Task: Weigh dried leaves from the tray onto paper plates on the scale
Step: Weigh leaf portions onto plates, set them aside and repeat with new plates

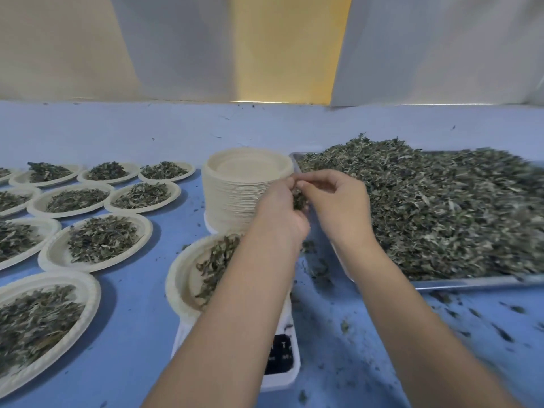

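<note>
While both hands meet in the air above the gap between scale and tray, I see the left hand (279,207) and the right hand (335,201) pinching one small clump of leaves (299,200) between their curled fingertips, just in front of the stack of empty paper plates (232,195). Under the left forearm, the plate on the scale (182,278) carries a modest spread of leaves, though the arm hides much of it. The scale (282,363) is white with a dark panel at its near end, and I cannot read the display. On the right the metal tray (471,282) lies on the blue table (132,319), heaped with dried leaves (441,207), its near left corner hidden behind the right wrist. Loose crumbs (471,313) are scattered on the table in front of the tray and between tray and scale. On the left, filled plates (97,240) lie in rows, each with its own pile, set close to one another
</note>
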Demonstrator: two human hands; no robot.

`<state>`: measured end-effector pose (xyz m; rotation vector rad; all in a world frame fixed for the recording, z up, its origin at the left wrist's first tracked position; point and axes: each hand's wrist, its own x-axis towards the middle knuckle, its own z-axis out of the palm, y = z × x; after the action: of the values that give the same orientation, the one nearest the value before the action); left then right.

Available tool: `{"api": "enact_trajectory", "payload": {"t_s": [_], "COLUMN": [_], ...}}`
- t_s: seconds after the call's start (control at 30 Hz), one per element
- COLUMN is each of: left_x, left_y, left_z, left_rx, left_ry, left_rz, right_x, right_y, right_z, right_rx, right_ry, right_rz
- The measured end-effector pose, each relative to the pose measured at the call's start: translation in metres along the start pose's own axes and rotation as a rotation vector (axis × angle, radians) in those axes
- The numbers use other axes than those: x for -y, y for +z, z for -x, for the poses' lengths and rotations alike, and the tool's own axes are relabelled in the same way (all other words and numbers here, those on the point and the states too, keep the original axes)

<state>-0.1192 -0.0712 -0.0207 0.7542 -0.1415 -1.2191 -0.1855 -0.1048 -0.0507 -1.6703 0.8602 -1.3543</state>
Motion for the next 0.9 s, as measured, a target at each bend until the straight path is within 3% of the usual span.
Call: {"api": "enact_trajectory", "payload": {"t_s": [0.33,0.5,0.77,0.9], "left_x": [0.081,0.081,0.070,0.062], "left_y": [0.024,0.021,0.015,0.012], "left_z": [-0.033,-0.033,-0.025,-0.019], "left_rx": [0.033,0.102,0.234,0.220], "left_ry": [-0.192,-0.137,-0.177,-0.193], "left_rz": [-0.244,-0.426,-0.246,-0.197], "right_x": [-0.047,-0.057,-0.051,-0.048], "right_y": [-0.062,-0.067,-0.047,-0.038], "right_z": [-0.017,-0.017,-0.011,-0.007], "right_rx": [-0.210,-0.193,-0.111,-0.157], "right_ry": [0.298,0.329,0.340,0.293], "right_rz": [0.105,0.147,0.116,0.081]}}
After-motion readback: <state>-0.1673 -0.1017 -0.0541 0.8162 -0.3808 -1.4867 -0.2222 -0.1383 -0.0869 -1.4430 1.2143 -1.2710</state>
